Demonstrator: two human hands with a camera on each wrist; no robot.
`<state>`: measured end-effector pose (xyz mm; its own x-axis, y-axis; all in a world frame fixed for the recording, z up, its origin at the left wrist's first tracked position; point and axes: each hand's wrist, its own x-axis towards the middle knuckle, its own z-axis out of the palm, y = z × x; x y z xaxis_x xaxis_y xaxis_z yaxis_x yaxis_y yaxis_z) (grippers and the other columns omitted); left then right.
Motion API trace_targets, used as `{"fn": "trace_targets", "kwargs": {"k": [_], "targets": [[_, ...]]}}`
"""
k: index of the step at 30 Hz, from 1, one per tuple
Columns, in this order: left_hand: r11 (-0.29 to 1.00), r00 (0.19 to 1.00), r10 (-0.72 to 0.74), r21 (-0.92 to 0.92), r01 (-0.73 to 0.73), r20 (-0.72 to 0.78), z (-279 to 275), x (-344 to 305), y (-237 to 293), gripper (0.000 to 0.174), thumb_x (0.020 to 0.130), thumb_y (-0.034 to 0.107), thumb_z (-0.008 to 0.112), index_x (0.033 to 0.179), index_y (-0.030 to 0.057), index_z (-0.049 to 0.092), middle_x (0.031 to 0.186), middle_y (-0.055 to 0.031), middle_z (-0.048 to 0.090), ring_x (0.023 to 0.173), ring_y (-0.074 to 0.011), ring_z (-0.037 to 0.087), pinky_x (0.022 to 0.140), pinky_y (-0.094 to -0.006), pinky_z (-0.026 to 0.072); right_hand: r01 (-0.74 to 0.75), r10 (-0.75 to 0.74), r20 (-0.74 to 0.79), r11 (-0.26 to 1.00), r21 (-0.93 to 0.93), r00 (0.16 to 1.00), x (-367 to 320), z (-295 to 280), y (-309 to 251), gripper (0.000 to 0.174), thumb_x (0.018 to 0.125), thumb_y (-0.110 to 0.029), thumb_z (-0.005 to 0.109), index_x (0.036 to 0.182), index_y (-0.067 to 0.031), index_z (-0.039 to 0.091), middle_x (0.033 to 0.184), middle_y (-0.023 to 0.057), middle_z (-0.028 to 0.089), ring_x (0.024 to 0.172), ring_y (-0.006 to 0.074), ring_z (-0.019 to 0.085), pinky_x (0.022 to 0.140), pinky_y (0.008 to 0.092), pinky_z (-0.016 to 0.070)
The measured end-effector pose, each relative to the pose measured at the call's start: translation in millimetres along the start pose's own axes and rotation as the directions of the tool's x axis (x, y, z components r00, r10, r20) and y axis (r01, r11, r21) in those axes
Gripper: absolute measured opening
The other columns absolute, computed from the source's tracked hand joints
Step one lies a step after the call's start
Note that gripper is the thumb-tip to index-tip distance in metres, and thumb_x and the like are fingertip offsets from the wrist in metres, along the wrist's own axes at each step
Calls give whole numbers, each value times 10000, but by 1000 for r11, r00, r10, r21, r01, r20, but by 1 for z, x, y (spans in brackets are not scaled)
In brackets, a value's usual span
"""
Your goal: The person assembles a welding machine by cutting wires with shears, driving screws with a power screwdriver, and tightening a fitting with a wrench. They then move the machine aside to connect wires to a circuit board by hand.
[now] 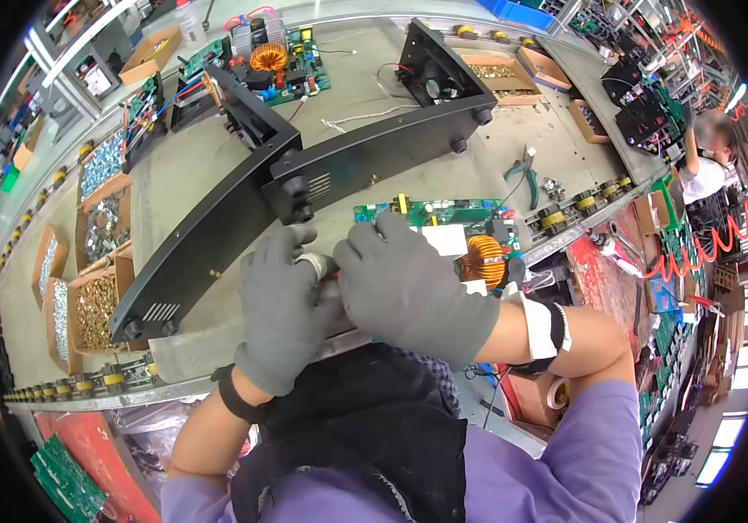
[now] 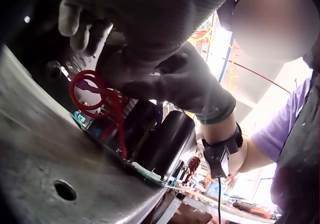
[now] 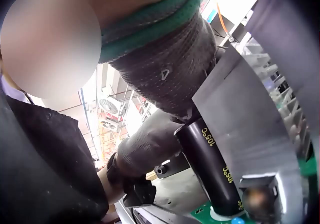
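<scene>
Both hands wear grey gloves and meet over the near edge of a green circuit board (image 1: 470,212). My left hand (image 1: 282,305) has bent fingers, its fingertips close beside the right hand's; what lies between them is hidden. Curled fingers of my right hand (image 1: 409,288) pinch at a red wire (image 2: 120,116), which loops below them in the left wrist view. Black cylindrical capacitors (image 2: 167,141) stand on the board under the hands. In the right wrist view a black capacitor (image 3: 210,166) stands beside a grey metal plate (image 3: 240,109). A copper-wound coil (image 1: 484,261) sits right of the right hand.
Black metal frames (image 1: 208,235) stand on the bench beyond the hands. Cardboard trays of screws (image 1: 95,309) line the left side, with another screw tray (image 1: 500,78) at the back. Pliers (image 1: 526,179) lie to the right. Another circuit board (image 1: 278,65) stands at the back.
</scene>
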<state>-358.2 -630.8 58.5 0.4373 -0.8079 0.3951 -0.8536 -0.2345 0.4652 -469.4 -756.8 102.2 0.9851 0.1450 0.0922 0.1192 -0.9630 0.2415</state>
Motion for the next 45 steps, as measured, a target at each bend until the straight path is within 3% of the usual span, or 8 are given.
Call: {"fn": "trace_targets", "kwargs": {"k": [6, 11, 15, 24, 31, 36, 40, 45], "targets": [[1000, 993, 22, -14, -20, 113, -8, 6, -15, 169, 666, 177, 757, 763, 56, 693, 1035, -87, 625, 979, -276, 586, 807, -409, 422, 268, -211, -247, 937, 224, 946, 0, 8, 35, 118, 823, -177, 637, 868, -110, 722, 840, 35, 605, 823, 214, 578, 708, 332, 428], [988, 996, -34, -152, 20, -86, -24, 20, 16, 332, 675, 80, 737, 1005, 51, 707, 1036, -139, 644, 963, -313, 646, 820, -381, 508, 5, 708, -131, 178, 984, 694, -10, -37, 97, 236, 982, -197, 539, 971, 7, 657, 866, 60, 664, 789, 134, 614, 702, 274, 484], [810, 976, 219, -559, -179, 5, -31, 25, 63, 557, 772, 129, 764, 1272, -12, 564, 1080, -148, 650, 991, -260, 660, 855, -364, 520, 611, 920, -256, 24, 791, 295, 8, -62, 153, 237, 980, -202, 521, 1005, 6, 632, 811, 81, 635, 720, 145, 603, 653, 283, 518], [421, 919, 20, -837, 350, 394, 13, 49, 114, 408, 820, 373, 737, 1035, 30, 684, 748, -66, 670, 711, -191, 672, 662, -333, 514, 86, 693, -718, 721, 688, -66, 50, -65, 152, 104, 885, -165, 626, 898, -63, 645, 824, 59, 652, 676, 184, 611, 617, 312, 484], [194, 726, 14, -715, 672, 687, -14, 62, 120, 294, 881, 325, 683, 918, 35, 655, 713, -31, 632, 607, -80, 590, 521, -225, 450, -412, 102, -784, 887, -207, 613, 56, -37, 141, 123, 736, -184, 640, 841, -133, 599, 848, 38, 558, 778, 224, 565, 665, 391, 416], [196, 849, -64, -828, 526, 524, 4, 53, 118, 255, 887, 262, 693, 942, 17, 649, 776, -32, 644, 641, -100, 610, 563, -251, 494, -263, 636, -758, 763, 591, 144, 61, -54, 146, 129, 869, -206, 660, 847, -79, 653, 814, 68, 649, 671, 213, 623, 599, 356, 489], [232, 953, -95, -924, 302, 288, 26, 46, 116, 247, 890, 237, 699, 977, 13, 640, 829, -31, 652, 688, -97, 616, 603, -266, 512, 313, 965, -140, 65, 948, 223, 60, -79, 142, 229, 934, -239, 607, 911, -21, 669, 842, 48, 684, 617, 98, 575, 545, 266, 489], [205, 929, -39, -907, 368, 368, 14, 48, 111, 329, 886, 248, 716, 1087, 8, 618, 905, -35, 651, 695, -103, 618, 613, -261, 512, 455, 951, -62, -88, 886, 303, 61, -67, 144, 205, 930, -216, 601, 957, -23, 664, 832, 62, 683, 603, 117, 576, 568, 290, 507]]}}
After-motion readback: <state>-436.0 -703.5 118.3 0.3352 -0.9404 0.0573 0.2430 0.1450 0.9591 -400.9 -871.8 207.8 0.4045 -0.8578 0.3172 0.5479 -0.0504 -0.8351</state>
